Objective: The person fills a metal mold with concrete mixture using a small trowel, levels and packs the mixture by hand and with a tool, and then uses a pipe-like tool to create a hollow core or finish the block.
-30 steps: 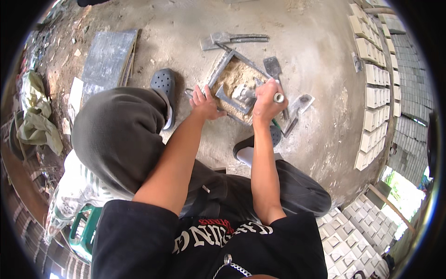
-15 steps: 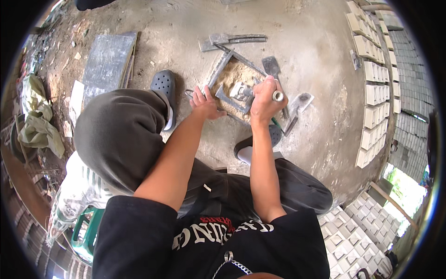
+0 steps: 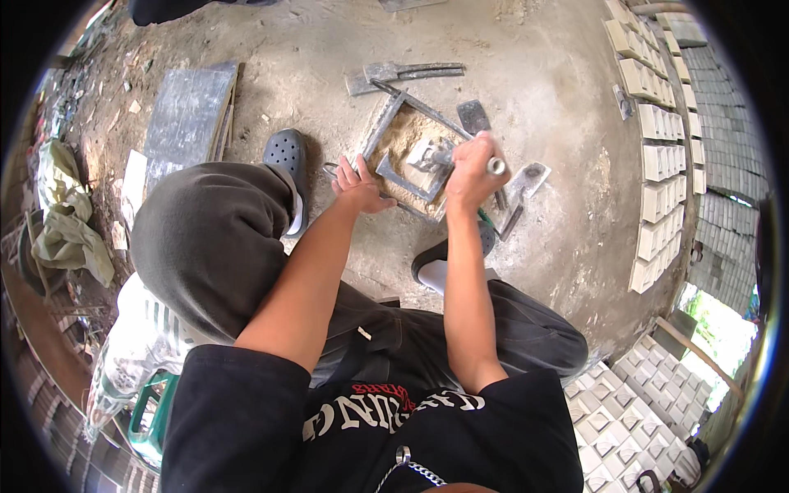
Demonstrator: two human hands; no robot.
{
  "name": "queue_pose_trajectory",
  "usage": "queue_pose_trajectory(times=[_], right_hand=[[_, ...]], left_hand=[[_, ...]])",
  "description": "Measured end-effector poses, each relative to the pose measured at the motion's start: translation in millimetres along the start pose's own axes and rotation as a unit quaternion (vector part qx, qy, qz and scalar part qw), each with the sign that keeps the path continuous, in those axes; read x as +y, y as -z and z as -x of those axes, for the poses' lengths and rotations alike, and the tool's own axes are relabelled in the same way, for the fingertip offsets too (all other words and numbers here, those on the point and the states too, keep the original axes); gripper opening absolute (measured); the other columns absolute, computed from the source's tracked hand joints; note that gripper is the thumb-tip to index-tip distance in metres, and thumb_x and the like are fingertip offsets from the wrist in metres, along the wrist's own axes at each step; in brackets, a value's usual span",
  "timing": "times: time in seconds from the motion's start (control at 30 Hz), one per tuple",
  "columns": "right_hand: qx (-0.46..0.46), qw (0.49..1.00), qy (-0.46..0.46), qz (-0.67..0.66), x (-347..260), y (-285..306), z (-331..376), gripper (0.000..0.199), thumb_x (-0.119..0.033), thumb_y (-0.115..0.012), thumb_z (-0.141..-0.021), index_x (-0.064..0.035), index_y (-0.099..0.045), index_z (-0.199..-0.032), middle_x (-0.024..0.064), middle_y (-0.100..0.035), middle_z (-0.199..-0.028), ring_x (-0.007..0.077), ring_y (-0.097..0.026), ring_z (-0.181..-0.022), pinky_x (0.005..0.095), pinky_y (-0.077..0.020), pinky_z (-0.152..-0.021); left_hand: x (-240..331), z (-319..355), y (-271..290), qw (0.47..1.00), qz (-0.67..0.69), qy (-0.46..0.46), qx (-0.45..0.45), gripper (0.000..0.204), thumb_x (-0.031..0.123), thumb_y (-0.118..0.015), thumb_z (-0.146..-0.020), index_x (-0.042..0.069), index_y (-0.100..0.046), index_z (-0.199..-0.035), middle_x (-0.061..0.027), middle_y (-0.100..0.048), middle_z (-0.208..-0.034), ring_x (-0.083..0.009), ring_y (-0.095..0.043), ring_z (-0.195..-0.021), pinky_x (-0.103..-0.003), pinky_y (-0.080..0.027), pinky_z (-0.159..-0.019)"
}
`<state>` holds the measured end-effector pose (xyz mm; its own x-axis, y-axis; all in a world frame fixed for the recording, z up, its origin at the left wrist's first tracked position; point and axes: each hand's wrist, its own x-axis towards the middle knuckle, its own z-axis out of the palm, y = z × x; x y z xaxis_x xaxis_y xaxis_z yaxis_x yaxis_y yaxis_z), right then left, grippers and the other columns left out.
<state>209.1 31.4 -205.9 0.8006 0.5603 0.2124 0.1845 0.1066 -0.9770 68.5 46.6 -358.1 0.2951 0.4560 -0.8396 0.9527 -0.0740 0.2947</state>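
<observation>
A square metal mould frame (image 3: 381, 125) lies on the floor in front of me, with sandy, pale mix (image 3: 415, 130) inside. Across its near-left edge rests my left hand (image 3: 358, 189), palm down with fingers spread. My right hand (image 3: 472, 171) is wrapped round the handle of a tamper-like tool (image 3: 441, 156); a round, hollow handle end sticks out past the fist. The tool's grey, caked head is over the mix, and I cannot tell whether it touches it. Beside the head, within the frame, sits an angled metal piece (image 3: 400, 179).
Beyond the frame lie flat trowels (image 3: 404, 72); a dark-bladed trowel (image 3: 473, 117) and another trowel (image 3: 526, 182) are on its right. A grey board (image 3: 187, 115) leans left. Rows of pale moulded blocks (image 3: 660, 168) line the right side. My clogs (image 3: 285, 156) flank the frame.
The right hand has shifted slightly with the tool, its handle tilting more to the right. My left hand stays on the frame's edge. The whole view has moved a little.
</observation>
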Motion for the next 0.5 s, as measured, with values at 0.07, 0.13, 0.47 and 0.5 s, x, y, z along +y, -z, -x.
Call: queue_pose_trajectory(times=[0.07,0.13,0.47,0.5], right_hand=[[0.008,0.998,0.020,0.059,24.2,-4.3,21.3,0.035,-0.011,-0.050,-0.090,-0.0084,-0.051,-0.055,0.0010,-0.052,-0.051,0.0077,-0.045,-0.046,0.0262,-0.0349,-0.045],[-0.030,0.995,-0.047,0.088,44.7,-6.3,36.4,0.034,-0.012,-0.051,-0.090,-0.0067,-0.052,-0.057,0.0010,-0.051,-0.053,0.0075,-0.045,-0.048,0.0259,-0.0347,-0.046],[-0.006,0.999,-0.020,0.049,-14.8,-15.0,30.8,0.029,-0.013,-0.057,-0.092,0.0023,-0.057,-0.068,-0.0012,-0.052,-0.058,0.0051,-0.046,-0.055,0.0249,-0.0353,-0.049],[-0.010,0.999,0.005,0.047,3.6,-12.5,35.8,0.029,-0.012,-0.057,-0.092,0.0023,-0.057,-0.067,-0.0013,-0.052,-0.058,0.0051,-0.046,-0.056,0.0249,-0.0354,-0.049]], left_hand=[[2.3,-0.4,1.4,1.000,0.000,0.002,0.005,0.146,0.068,-0.075,-0.068,0.007,0.030,-0.148,-0.0319,0.026,-0.154,-0.0468,0.012,-0.147,-0.059,-0.007,-0.117],[0.1,2.9,-6.3,1.000,-0.003,0.002,-0.001,0.146,0.069,-0.076,-0.067,0.007,0.030,-0.148,-0.0318,0.026,-0.154,-0.0466,0.012,-0.147,-0.059,-0.007,-0.117],[-2.1,2.6,-0.4,1.000,0.002,-0.003,-0.005,0.144,0.069,-0.075,-0.068,0.006,0.024,-0.151,-0.0333,0.025,-0.154,-0.0471,0.013,-0.147,-0.061,-0.007,-0.116],[-1.0,3.4,-2.1,1.000,0.006,-0.002,-0.004,0.144,0.069,-0.075,-0.068,0.006,0.024,-0.151,-0.0334,0.026,-0.154,-0.0472,0.013,-0.147,-0.061,-0.006,-0.116]])
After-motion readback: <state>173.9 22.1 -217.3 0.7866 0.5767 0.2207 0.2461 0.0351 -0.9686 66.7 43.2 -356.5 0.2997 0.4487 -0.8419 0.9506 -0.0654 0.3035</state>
